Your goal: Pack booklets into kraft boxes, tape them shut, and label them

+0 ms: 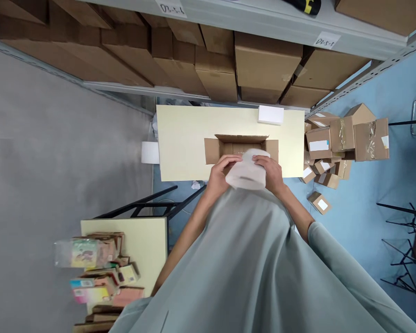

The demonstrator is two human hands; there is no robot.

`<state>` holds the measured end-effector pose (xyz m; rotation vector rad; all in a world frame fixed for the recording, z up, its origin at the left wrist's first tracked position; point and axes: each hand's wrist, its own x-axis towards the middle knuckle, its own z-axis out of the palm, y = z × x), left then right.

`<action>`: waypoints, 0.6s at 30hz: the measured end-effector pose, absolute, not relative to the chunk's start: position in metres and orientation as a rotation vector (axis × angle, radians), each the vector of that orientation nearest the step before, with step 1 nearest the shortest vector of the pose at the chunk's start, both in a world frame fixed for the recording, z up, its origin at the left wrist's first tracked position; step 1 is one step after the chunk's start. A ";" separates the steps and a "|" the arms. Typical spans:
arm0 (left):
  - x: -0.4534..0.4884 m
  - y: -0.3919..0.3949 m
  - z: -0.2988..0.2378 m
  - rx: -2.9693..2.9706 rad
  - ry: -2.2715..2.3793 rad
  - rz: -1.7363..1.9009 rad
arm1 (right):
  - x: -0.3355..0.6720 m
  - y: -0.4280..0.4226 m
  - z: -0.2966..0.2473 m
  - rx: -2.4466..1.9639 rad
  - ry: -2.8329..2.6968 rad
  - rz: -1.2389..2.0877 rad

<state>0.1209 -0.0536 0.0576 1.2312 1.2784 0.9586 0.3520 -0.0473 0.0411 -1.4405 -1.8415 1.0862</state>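
Observation:
Between my two hands is a white, soft-looking wrapped sheet, perhaps foam [247, 171], folded or rolled with an opening toward me. My left hand [222, 173] grips its left edge, fingers closed. On the opposite side my right hand [271, 173] pinches its upper right edge. Just beyond them an open cardboard box [213, 151] rests on the cream table [183, 138], its side flaps spread outward. The white sheet covers part of the box's near side, and little of the inside shows.
A small white box [270, 114] sits at the table's back edge. Shelving [280, 23] packed with cartons [268, 60] rises behind. Parcels [341, 134] are piled on the floor to the right. A second table [145, 249] at lower left bears several colourful packages [106, 282].

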 end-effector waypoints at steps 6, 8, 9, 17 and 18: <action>0.084 -0.042 0.024 1.328 1.584 0.918 | 0.357 -0.029 0.051 -1.613 -1.900 0.959; 0.068 -0.038 0.006 1.392 1.663 0.872 | 0.358 -0.010 0.056 -1.581 -2.106 0.938; 0.062 -0.037 -0.003 1.423 1.666 0.829 | 0.357 0.000 0.057 -1.567 -2.217 0.925; 0.070 -0.054 -0.042 1.545 1.659 0.624 | 0.315 0.051 0.022 -1.592 -2.784 0.963; 0.074 -0.056 -0.044 1.540 1.665 0.622 | 0.310 0.053 0.014 -1.605 -2.821 0.983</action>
